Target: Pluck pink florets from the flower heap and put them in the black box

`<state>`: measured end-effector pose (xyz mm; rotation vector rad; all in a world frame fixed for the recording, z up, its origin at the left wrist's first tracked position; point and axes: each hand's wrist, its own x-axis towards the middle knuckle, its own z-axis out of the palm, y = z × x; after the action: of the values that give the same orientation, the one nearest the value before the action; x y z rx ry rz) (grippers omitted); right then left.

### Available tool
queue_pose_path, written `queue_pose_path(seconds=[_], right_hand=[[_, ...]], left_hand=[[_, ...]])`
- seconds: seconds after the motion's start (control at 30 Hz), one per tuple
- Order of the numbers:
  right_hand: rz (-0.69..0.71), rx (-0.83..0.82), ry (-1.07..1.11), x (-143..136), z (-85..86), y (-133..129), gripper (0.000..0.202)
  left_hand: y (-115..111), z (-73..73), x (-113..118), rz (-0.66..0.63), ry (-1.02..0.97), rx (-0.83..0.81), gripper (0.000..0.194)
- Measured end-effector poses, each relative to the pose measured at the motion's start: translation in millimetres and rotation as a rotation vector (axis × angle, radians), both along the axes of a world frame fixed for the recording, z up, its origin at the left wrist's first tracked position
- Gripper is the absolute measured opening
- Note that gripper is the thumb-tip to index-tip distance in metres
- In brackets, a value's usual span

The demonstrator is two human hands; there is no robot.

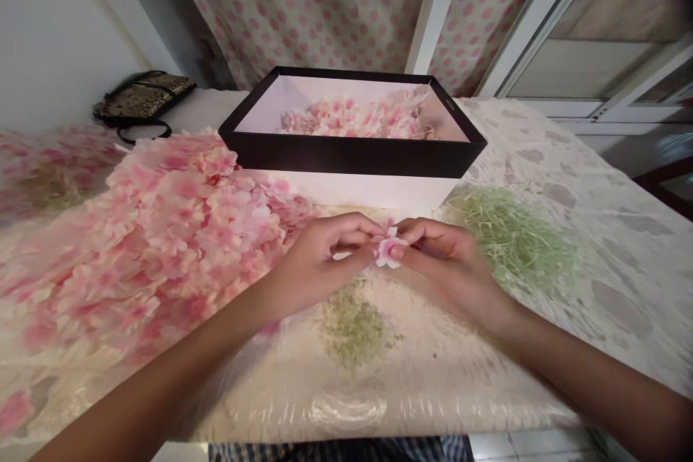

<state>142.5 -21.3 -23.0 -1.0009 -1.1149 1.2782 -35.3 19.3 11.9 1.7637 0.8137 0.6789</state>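
Between my two hands is a small pink-and-white artificial flower [388, 250], held above the table in front of the box. My left hand [330, 249] is closed, thumb and fingers pinching the flower's left side. From the other side my right hand [447, 256] is closed on the same flower, its thumb against the petals. A large heap of pink artificial flowers [178, 231] lies by my left arm. Below my hands is a small pile of thin green stems [354, 325]. A bigger bunch of pale green stems [517, 242] lies beyond my right hand.
A white box with a black rim [351, 157] stands at the back, with pink flowers [362, 115] inside. Behind the heap at the far left lies a patterned bag [146, 95]. The tablecloth [546, 130] has grey leaf shapes. A dotted curtain [325, 7] hangs behind.
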Motion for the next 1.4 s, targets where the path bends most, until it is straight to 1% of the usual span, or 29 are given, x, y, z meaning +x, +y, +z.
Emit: queue_pose_path(seconds=[0.17,0.33,0.7,0.9,0.97,1.0,1.07,1.1,1.13,1.2,1.27,1.4], right_hand=[[-0.015,-0.026,-0.016,-0.3,1.5,0.2,0.019],[0.063,-0.052,0.003,-0.9,2.3,0.2,0.029],[0.073,-0.032,-0.025,-0.9,3.6,-2.0,0.03],[0.062,-0.01,-0.103,-2.9,3.4,-2.4,0.029],[0.007,0.048,-0.188,-0.9,5.5,-1.7,0.032],[-0.037,0.099,-0.274,1.2,7.2,-1.4,0.031],[-0.072,0.205,-0.543,7.4,11.6,-1.2,0.021],[-0.042,0.237,-0.697,10.9,13.6,-1.5,0.013],[0.02,0.25,-0.842,14.2,15.0,-2.0,0.008],[0.177,0.245,-1.049,18.7,15.2,-3.8,0.012],[0.272,0.25,-1.154,19.4,12.0,-6.2,0.013],[0.309,0.277,-1.288,13.3,5.3,-11.8,0.015]], left_hand=[[-2.3,2.5,1.1,0.017,0.004,-0.011,0.01],[-0.8,-0.5,2.1,0.061,0.013,-0.099,0.007],[-1.2,-1.1,1.3,0.057,0.026,-0.121,0.006],[-2.0,-1.3,3.2,0.08,0.014,-0.149,0.006],[-1.4,-2.3,3.5,0.104,-0.004,-0.174,0.007],[-0.8,-2.7,3.4,0.124,-0.018,-0.177,0.007],[0.8,-3.2,3.0,0.176,-0.049,-0.159,0.006],[1.7,-3.2,2.8,0.204,-0.062,-0.148,0.006],[2.6,-3.1,2.6,0.228,-0.074,-0.142,0.006],[3.7,-2.9,2.4,0.261,-0.087,-0.147,0.006],[4.1,-2.8,2.5,0.282,-0.089,-0.154,0.005],[3.4,-2.7,2.8,0.288,-0.068,-0.157,0.004]])
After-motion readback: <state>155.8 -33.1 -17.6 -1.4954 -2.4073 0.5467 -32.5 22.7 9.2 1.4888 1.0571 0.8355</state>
